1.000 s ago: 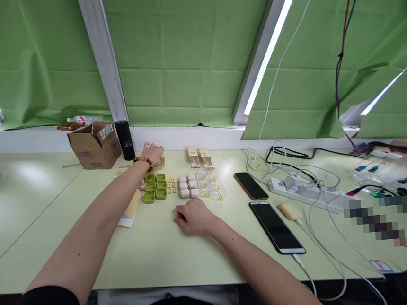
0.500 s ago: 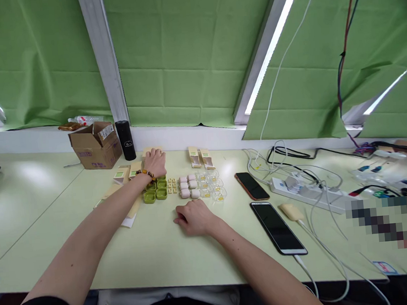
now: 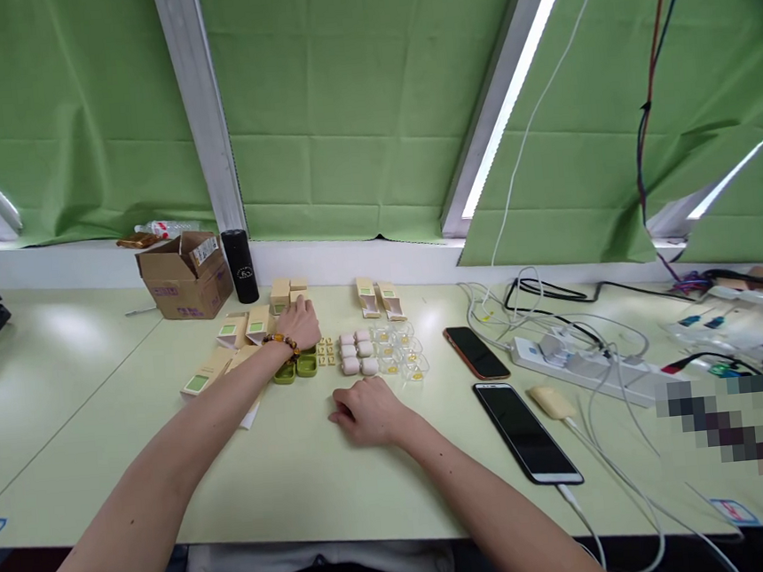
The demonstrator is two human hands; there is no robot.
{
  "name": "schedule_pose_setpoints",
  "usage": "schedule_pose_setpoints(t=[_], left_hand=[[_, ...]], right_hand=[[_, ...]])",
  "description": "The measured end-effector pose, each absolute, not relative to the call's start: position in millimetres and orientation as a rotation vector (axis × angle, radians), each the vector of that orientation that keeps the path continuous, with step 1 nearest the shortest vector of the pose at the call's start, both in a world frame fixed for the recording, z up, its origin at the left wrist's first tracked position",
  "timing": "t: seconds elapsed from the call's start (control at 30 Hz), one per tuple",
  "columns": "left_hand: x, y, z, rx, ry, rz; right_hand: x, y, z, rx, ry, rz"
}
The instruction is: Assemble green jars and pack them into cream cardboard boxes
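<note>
My left hand, with a beaded bracelet at its wrist, reaches over the far end of the green square trays. Its fingers point towards the cream boxes behind and are partly hidden by the back of the hand; whether they touch a box I cannot tell. My right hand rests loosely curled on the table, with nothing seen in it. Small yellowish square pieces, rounded pale pink pieces and clear cups stand in rows between and beyond the hands.
More cream boxes lie left of the trays; two open ones stand at the back. A cardboard carton and black tumbler stand back left. Phones, a power strip and tangled cables occupy the right.
My left hand has drawn back slightly from the cream boxes at the rear, so two of them now show past it. My right hand stays in place. The view has shifted slightly.
</note>
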State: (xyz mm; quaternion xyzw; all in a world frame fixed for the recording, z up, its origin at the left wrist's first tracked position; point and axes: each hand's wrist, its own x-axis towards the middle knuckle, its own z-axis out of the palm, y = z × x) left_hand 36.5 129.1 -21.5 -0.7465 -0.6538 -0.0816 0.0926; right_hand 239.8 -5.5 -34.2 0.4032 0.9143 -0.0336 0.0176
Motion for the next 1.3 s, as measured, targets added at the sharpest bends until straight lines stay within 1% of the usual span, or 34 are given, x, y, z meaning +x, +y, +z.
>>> schedule_pose_setpoints(t=[0.53,0.77,0.9,1.13,1.23,1.3], left_hand=[[25.9,151.2,-25.8,-2.226,-2.024,-0.195],[25.6,146.3,-21.0,-2.25,-2.012,-0.246],[25.2,135.1,-12.0,-2.267,-1.965,-0.329],[6.6,98.1,26.1,-2.202,-1.916,-0.565],[-6.1,67.7,33.2,-2.171,-1.863,-0.812],[-11.5,45.7,31.6,-2.171,-1.827,-0.911]], right_hand=[[239.9,-5.7,-33.6,1.248,2.848,-0.09],[239.6,-6.1,-32.7,1.25,2.835,-0.093],[239.8,-6.8,-32.5,1.248,2.834,-0.104],[239.9,-6.7,-32.4,1.257,2.829,-0.113],[240.0,-6.1,-32.8,1.249,2.855,-0.108],[239.7,-5.9,-33.3,1.248,2.864,-0.098]])
